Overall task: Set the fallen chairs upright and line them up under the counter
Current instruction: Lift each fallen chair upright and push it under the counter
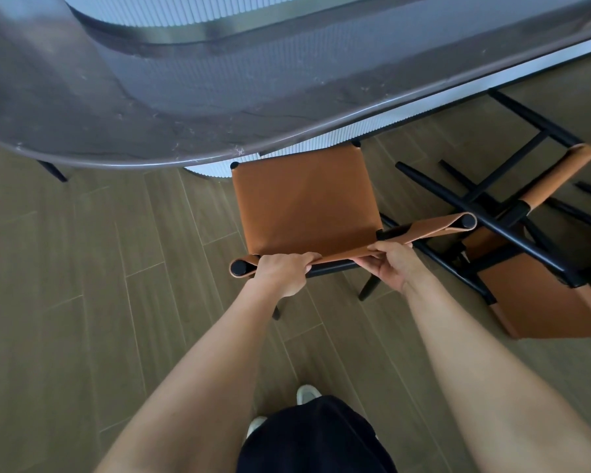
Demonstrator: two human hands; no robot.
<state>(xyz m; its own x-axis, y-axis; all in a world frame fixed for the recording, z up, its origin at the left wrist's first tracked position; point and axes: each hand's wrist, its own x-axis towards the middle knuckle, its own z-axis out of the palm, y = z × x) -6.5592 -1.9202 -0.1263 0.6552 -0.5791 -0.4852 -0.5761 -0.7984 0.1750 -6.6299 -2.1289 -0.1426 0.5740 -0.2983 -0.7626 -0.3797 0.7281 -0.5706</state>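
An orange leather chair [304, 203] with black legs stands upright in front of me, its seat partly under the edge of the grey stone counter [151, 107]. My left hand [282, 273] grips the left part of its backrest top, and my right hand [394, 264] grips the backrest further right. A second orange chair [539, 298] lies fallen on its side to the right, with its black legs crossing in the air.
The counter curves across the top of the view over a white ribbed base [328, 139]. Another black leg [53, 170] shows under the counter at the left. The floor is wood plank [82, 285]. My feet [307, 394] stand right behind the upright chair.
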